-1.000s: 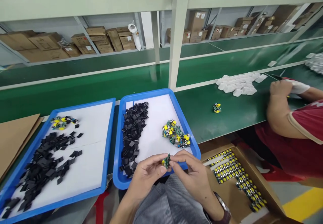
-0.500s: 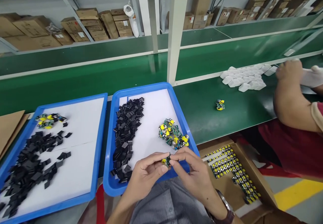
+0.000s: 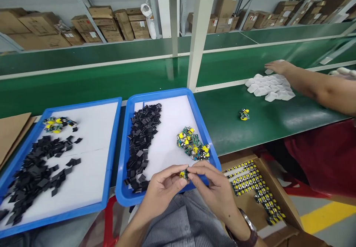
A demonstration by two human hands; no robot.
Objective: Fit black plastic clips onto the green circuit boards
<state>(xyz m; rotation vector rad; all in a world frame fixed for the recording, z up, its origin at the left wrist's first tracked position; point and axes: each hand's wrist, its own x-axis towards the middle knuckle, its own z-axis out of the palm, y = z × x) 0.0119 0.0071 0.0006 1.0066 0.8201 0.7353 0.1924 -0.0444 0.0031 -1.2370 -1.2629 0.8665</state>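
A small circuit board [image 3: 184,174] with a yellow part is pinched between my two hands, over the near edge of the blue tray [image 3: 121,158]. My left hand [image 3: 164,187] grips it from the left with thumb and fingers. From the right, my right hand [image 3: 213,187] holds its other side by the fingertips. The fingers partly cover the board. Just beyond my hands, a pile of similar circuit boards [image 3: 191,142] lies on the tray's white liner. Many black square pieces [image 3: 141,135] are heaped along the tray's left side.
A second blue tray [image 3: 109,154] at left holds black pieces and boards. Two boards [image 3: 244,114] lie on the green bench [image 3: 222,128]. A carton [image 3: 289,198] with rows of boards stands low at right. A co-worker's arm [image 3: 311,80] reaches over white housings [image 3: 269,86].
The co-worker's arm has stretched leftward to the far side of the white housings. My hands still hold the board, which has turned slightly. The view has shifted a little.
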